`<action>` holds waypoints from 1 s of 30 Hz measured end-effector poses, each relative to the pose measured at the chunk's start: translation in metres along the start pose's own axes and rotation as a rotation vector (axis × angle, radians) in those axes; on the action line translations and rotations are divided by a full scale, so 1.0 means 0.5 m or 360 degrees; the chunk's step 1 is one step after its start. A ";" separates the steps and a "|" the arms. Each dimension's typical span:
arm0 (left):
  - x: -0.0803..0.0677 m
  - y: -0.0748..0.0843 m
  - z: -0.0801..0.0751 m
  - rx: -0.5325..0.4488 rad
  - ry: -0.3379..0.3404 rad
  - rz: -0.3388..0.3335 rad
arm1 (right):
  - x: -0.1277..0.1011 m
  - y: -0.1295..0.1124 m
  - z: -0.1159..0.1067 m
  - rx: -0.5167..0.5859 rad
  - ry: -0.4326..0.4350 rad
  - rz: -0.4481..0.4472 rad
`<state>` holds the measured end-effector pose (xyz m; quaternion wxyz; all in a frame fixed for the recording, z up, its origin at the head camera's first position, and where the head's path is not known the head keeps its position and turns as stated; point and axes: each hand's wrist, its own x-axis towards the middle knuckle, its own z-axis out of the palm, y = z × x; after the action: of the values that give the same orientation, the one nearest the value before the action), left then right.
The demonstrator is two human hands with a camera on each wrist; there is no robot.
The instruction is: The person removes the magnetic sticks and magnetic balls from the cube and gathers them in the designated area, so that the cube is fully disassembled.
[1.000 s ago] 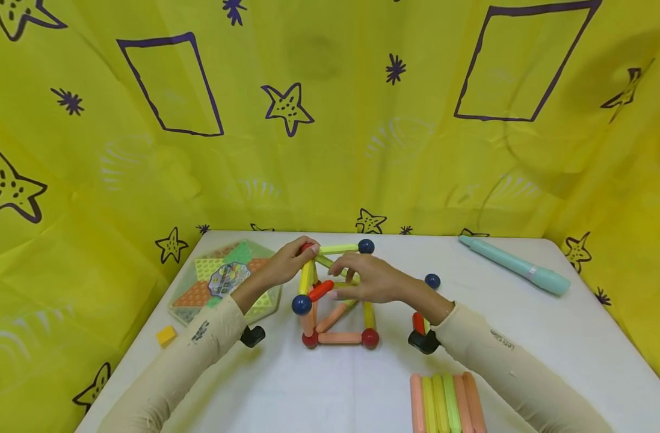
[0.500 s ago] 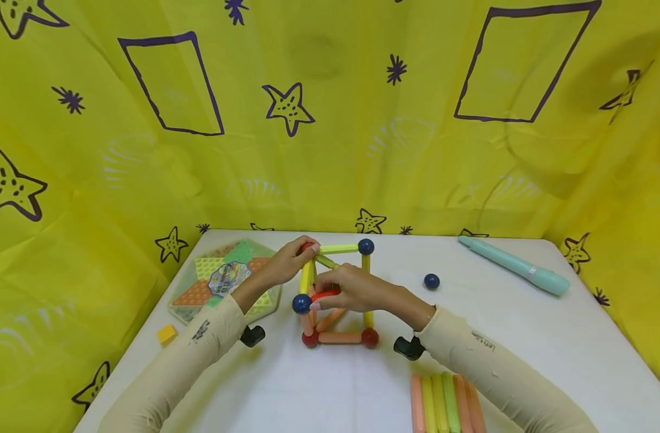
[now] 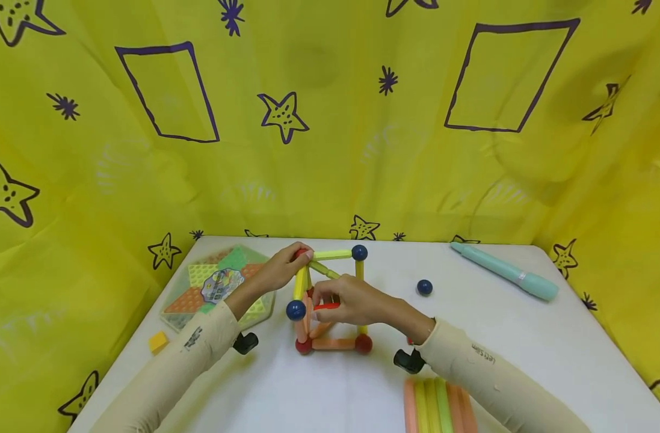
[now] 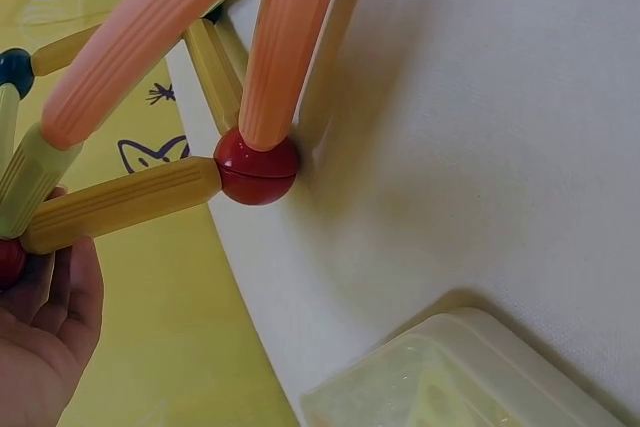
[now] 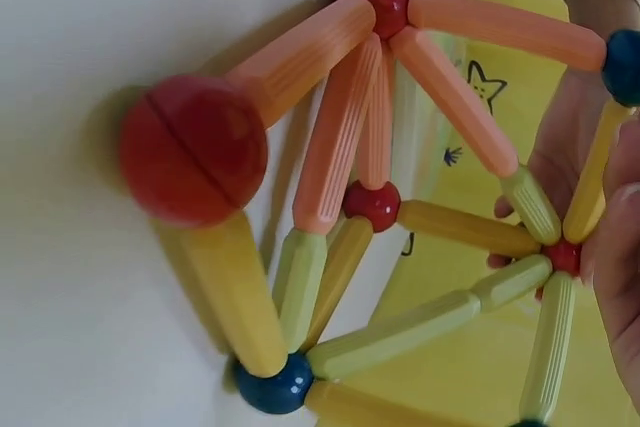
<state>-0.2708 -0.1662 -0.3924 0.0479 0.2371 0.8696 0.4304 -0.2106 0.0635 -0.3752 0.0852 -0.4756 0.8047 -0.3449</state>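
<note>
A frame of magnetic sticks and balls (image 3: 334, 344) stands mid-table in the head view, with red balls at its base and blue ones higher up. My left hand (image 3: 284, 266) holds the upper back-left corner by its red ball (image 3: 301, 253); in the left wrist view its fingers (image 4: 84, 282) reach a yellow stick (image 4: 130, 202). A red stick (image 3: 327, 306) is pinched in my right hand (image 3: 357, 299), beside the front-left blue ball (image 3: 296, 310) with a small gap between. Part of the frame is hidden behind the right hand.
Several sticks (image 3: 438, 404) lie in a row at front right. A loose blue ball (image 3: 424, 287) and a teal tube-like object (image 3: 505, 272) lie to the right. At left are a flat hexagonal box (image 3: 189, 300) and a small orange block (image 3: 158, 342). A yellow curtain (image 3: 330, 150) hangs behind.
My right hand first hovered with fingers spread, then took hold of the red stick. The stick's end has since come away from the blue ball. The left hand keeps its hold; the head view tilted slightly.
</note>
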 end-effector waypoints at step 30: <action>0.000 -0.003 -0.002 -0.0076 -0.0051 0.0013 | -0.341 0.181 -0.061 -0.0205 0.0169 0.1038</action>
<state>-0.2718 -0.1677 -0.3931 0.0657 0.2464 0.8573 0.4472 -0.1980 0.2464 -0.4425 0.1189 -0.1789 0.9379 -0.2723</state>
